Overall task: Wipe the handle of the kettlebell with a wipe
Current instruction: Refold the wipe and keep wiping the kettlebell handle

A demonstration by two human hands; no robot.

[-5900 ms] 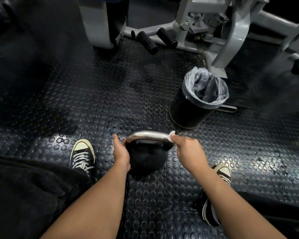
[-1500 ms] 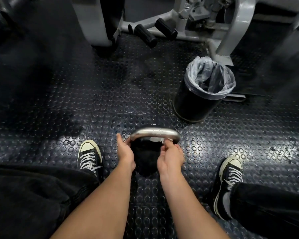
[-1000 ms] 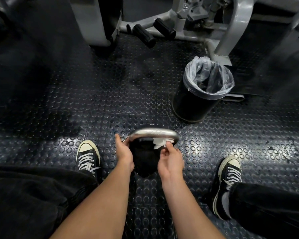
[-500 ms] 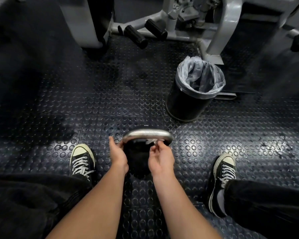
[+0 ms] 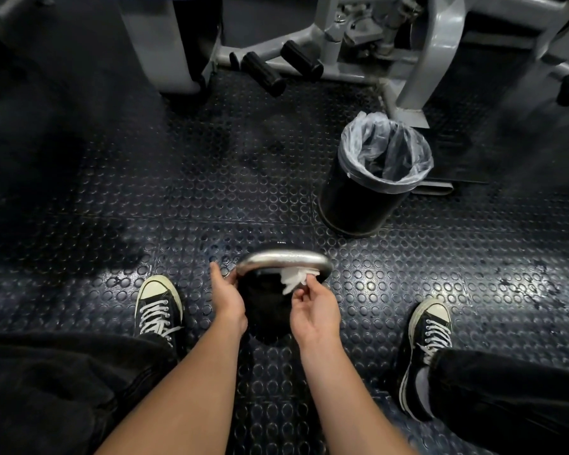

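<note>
Pinching a crumpled white wipe (image 5: 294,279) between thumb and fingertips, the right hand (image 5: 314,311) holds it against the near underside of the steel handle (image 5: 283,260), toward that handle's right-hand bend. The handle belongs to a black kettlebell (image 5: 266,307) standing upright on the studded rubber floor (image 5: 178,198), between the person's two black canvas sneakers, with the left sneaker (image 5: 158,305) just beside the bell and the right sneaker (image 5: 429,323) farther off. The handle's long axis runs left to right across the view, so the wipe, sitting right of the handle's middle, has most of the bar lying to its left; travel along that axis toward the left bend looks like the stroke that would cover the rest. The left hand (image 5: 227,295) is at that far left end, fingers curled around the handle's left bend with the index finger lifted off and pointing away, apparently steadying the bell. That hand would seem to block the last stretch of bar unless it shifts. The right hand is plainly the nearer one to the wipe's working spot. Beyond the kettlebell and to its right stands a black waste bin (image 5: 362,205) with a clear plastic liner, and farther behind it the grey frame of a gym machine (image 5: 437,47)
</note>
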